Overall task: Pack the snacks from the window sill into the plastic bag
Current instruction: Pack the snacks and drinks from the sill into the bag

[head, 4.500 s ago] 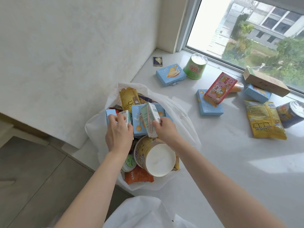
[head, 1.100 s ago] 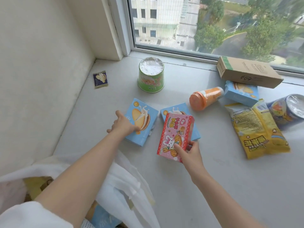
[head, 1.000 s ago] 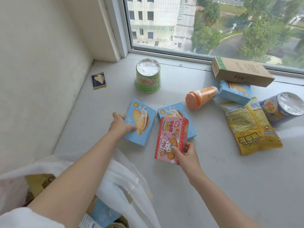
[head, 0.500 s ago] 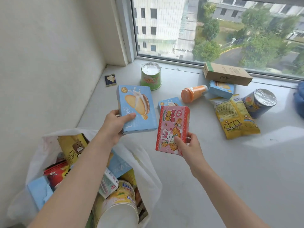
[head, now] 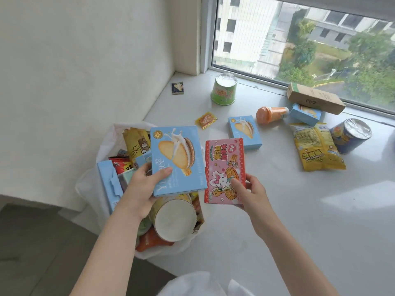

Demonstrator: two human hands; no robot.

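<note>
Right now your left hand (head: pixel 142 190) grips the blue biscuit box (head: pixel 177 160) above the open plastic bag (head: pixel 102 150), while just right of the bag your right hand (head: pixel 249 192) pinches the pink rabbit box (head: pixel 224 165) over the window sill (head: pixel 299 210).

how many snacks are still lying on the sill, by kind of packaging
boxes: 3
tubs: 2
bottle: 1
bag: 1
small packets: 2
total: 9
</note>
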